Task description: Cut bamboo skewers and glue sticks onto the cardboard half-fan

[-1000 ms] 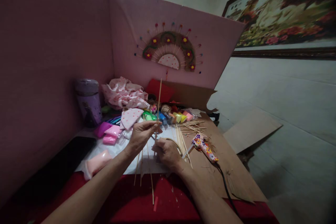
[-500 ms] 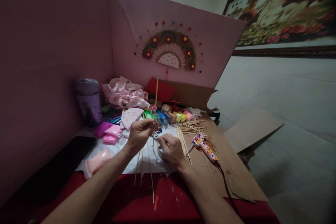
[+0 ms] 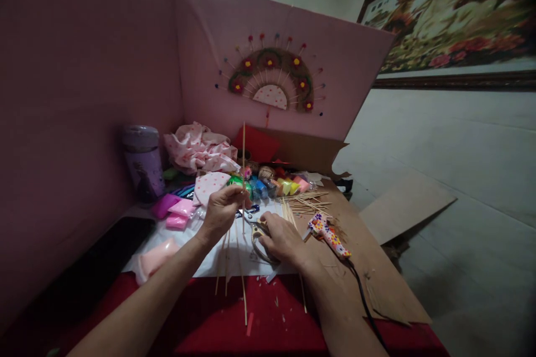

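Observation:
My left hand (image 3: 221,213) pinches a thin bamboo stick (image 3: 243,162) and holds it upright above the white sheet (image 3: 184,248). To its right, my right hand (image 3: 283,240) is closed over what looks like a pair of scissors with pale loop handles (image 3: 257,237) lying on the sheet. Three more long sticks (image 3: 240,279) lie below my left hand and reach onto the red cloth (image 3: 234,329). The two hands are close together but apart.
A flower-patterned glue gun (image 3: 327,235) with a black cord lies on brown cardboard (image 3: 368,279) at the right. Behind are loose sticks (image 3: 307,201), coloured clay packs (image 3: 272,185), pink packs (image 3: 176,213), spotted cloth (image 3: 201,148), a purple bottle (image 3: 143,163) and a pink board with a fan ornament (image 3: 270,79).
My left hand swung the stick from leaning right to upright and shifted it left. My right hand left the stick's foot and moved right and down onto the scissors.

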`<move>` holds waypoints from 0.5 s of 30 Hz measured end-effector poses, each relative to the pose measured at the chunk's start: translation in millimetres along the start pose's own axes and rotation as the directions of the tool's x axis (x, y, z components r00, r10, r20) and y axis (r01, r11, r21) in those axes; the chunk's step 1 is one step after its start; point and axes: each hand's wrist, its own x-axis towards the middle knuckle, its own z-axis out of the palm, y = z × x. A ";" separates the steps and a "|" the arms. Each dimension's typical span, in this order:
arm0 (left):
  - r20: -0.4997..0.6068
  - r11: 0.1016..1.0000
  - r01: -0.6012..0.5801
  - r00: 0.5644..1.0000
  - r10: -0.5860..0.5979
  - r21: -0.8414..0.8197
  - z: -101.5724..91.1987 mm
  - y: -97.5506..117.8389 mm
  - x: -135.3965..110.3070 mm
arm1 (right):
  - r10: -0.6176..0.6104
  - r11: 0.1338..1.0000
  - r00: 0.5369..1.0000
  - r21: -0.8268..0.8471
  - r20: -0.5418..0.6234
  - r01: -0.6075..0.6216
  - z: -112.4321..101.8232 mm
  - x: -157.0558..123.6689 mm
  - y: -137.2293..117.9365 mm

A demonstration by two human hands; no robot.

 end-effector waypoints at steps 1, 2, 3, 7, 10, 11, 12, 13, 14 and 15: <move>0.022 1.000 0.008 1.000 -0.008 -0.012 1.0 0.4 -0.8 | 0.010 1.000 1.000 0.003 -0.012 -0.010 1.0 0.3 -0.1; 0.040 1.000 0.014 0.999 -0.013 -0.019 2.0 0.8 -1.6 | 0.024 0.999 1.000 0.023 -0.020 -0.023 1.9 0.8 0.3; 0.052 1.000 0.018 0.999 -0.017 -0.022 2.7 1.2 -2.2 | 0.041 0.997 0.999 0.059 -0.027 -0.039 2.4 1.7 1.4; 0.035 0.998 0.043 0.999 -0.042 -0.043 1.7 2.4 -1.2 | 0.118 0.952 0.993 0.285 0.001 -0.113 -1.6 5.3 10.7; -0.006 0.993 0.078 0.997 -0.079 -0.090 -2.4 2.2 2.7 | 0.204 0.857 0.972 0.458 0.115 -0.234 -9.7 6.9 19.2; -0.023 0.991 0.083 0.996 -0.085 -0.101 -3.9 1.7 4.1 | 0.230 0.815 0.962 0.512 0.148 -0.273 -12.6 7.3 21.8; -0.040 0.991 0.084 0.995 -0.089 -0.107 -5.2 1.1 5.4 | 0.249 0.769 0.953 0.563 0.171 -0.302 -15.4 7.7 24.0; -0.058 0.990 0.083 0.994 -0.089 -0.111 -6.2 0.4 6.6 | 0.261 0.723 0.948 0.613 0.182 -0.317 -17.9 8.2 26.0; -0.075 0.990 0.081 0.993 -0.090 -0.118 -7.0 -0.3 7.5 | 0.265 0.677 0.947 0.664 0.180 -0.316 -20.0 8.8 27.7; -0.089 0.988 0.082 0.992 -0.094 -0.130 -7.4 -0.8 8.1 | 0.259 0.627 0.951 0.720 0.169 -0.298 -21.5 9.5 29.0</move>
